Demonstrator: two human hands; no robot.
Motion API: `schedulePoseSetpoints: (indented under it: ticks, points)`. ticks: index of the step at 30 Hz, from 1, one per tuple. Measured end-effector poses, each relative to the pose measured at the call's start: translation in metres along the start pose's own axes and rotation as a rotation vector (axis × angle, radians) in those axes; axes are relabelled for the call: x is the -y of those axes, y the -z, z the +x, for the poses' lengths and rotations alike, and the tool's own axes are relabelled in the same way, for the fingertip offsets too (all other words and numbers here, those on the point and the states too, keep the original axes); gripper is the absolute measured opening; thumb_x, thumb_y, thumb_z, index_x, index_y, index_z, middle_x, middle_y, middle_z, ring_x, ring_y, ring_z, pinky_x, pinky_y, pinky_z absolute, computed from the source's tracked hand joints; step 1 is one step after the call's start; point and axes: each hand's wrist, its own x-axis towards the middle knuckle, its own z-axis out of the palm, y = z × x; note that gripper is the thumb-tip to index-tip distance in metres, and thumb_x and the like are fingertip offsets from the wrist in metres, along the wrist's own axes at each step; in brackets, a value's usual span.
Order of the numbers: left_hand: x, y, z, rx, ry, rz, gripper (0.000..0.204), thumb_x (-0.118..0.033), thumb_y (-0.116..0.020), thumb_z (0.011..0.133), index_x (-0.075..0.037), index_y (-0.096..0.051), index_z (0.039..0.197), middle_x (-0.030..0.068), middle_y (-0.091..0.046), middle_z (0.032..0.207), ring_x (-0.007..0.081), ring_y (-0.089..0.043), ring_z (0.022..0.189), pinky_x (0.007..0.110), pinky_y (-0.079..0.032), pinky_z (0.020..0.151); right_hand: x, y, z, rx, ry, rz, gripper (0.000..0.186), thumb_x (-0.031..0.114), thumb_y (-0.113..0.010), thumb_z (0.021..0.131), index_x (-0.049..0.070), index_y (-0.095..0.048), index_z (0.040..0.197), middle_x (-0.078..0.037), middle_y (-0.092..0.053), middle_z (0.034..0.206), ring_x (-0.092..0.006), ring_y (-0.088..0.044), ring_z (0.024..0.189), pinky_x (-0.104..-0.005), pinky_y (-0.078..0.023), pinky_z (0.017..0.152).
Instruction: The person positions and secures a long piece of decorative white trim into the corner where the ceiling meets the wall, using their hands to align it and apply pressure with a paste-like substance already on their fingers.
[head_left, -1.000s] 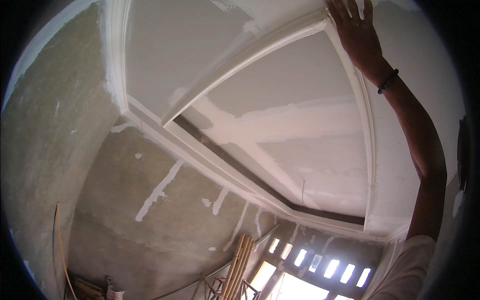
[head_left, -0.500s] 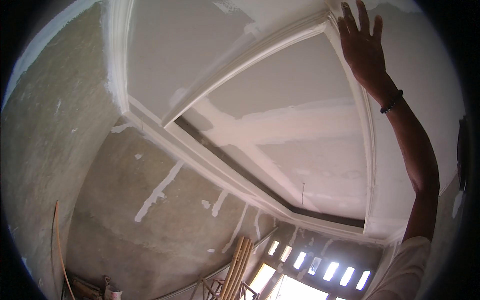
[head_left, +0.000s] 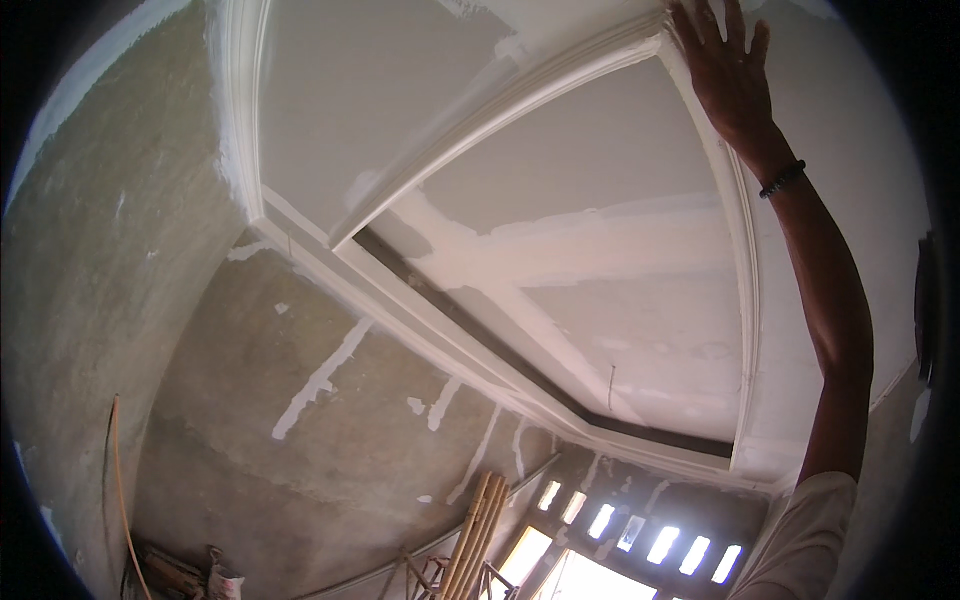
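Observation:
My right hand (head_left: 728, 88) reaches high overhead at the upper right, its fingers outstretched and spread against the ceiling by the cornice corner. No held object shows in it, and its fingertips run close to the top of the picture. Beside the fingers, the white cornice moulding (head_left: 560, 82) meets at a corner of the recessed ceiling panel (head_left: 600, 150). Whether the palm presses on the surface cannot be made out. A dark beaded bracelet (head_left: 783, 179) circles my wrist. My left hand is out of the picture.
Bare grey plaster walls (head_left: 250, 400) with white filler streaks stand at the left. A thin wire (head_left: 612, 388) hangs from the recess. Below are bamboo poles (head_left: 474, 535), an orange hose (head_left: 122, 490), a white sack (head_left: 226, 582) and bright window openings (head_left: 600, 575).
My right hand has shifted slightly up and left, nearer the cornice corner. Its fingers stay spread. The view has moved a little.

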Motion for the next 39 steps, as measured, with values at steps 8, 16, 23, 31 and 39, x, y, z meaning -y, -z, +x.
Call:
schedulePoseSetpoints:
  ticks: [8,16,23,31,39]
  points:
    - [0.004,-0.021,-0.01,0.048,-0.147,-0.006,0.034,-0.026,-0.065,0.099,-0.006,-0.059,0.125,0.0091,-0.061,0.111,0.0172,-0.061,0.099,0.034,-0.053,0.083,-0.022,0.006,0.012,0.439,-0.477,0.838,0.039,-0.001,-0.058,0.09,0.007,-0.063,0.127,-0.016,-0.069,0.111,-0.0291,-0.069,0.102,-0.0458,-0.058,0.084]
    - [0.001,-0.011,0.001,0.058,-0.184,0.163,0.042,-0.021,-0.073,0.09,-0.004,-0.061,0.126,0.0082,-0.061,0.116,0.0178,-0.059,0.084,0.033,-0.052,0.068,-0.042,0.055,0.061,0.927,-0.767,1.233,0.033,0.002,-0.052,0.097,-0.005,-0.059,0.129,-0.016,-0.067,0.089,-0.009,-0.051,0.06,-0.0262,-0.044,0.049]
    - [0.012,-0.022,-0.011,0.062,-0.061,-0.116,0.037,-0.024,-0.063,0.101,-0.005,-0.055,0.132,0.0126,-0.062,0.123,0.0194,-0.06,0.112,0.035,-0.053,0.092,-0.021,0.061,0.091,0.964,-0.489,0.642,0.032,0.002,-0.049,0.097,-0.006,-0.06,0.126,-0.022,-0.067,0.108,-0.0245,-0.066,0.084,-0.0385,-0.057,0.073]
    - [0.109,-0.001,0.056,0.195,-0.166,-0.044,0.041,-0.015,-0.059,0.101,-0.005,-0.052,0.14,0.0099,-0.063,0.123,0.0161,-0.061,0.11,0.033,-0.054,0.091,-0.012,0.016,0.081,0.844,-0.104,0.138,0.028,0.005,-0.052,0.095,-0.003,-0.065,0.119,-0.024,-0.069,0.103,-0.0346,-0.069,0.096,-0.0472,-0.056,0.085]
    - [0.118,0.006,0.067,0.201,-0.136,-0.07,0.033,-0.012,-0.06,0.1,-0.005,-0.055,0.132,0.009,-0.067,0.112,0.0146,-0.064,0.098,0.029,-0.056,0.081,-0.021,-0.015,0.035,0.556,0.014,0.151,0.021,0.014,-0.054,0.095,-0.001,-0.066,0.103,-0.024,-0.072,0.089,-0.0392,-0.073,0.085,-0.049,-0.06,0.079]
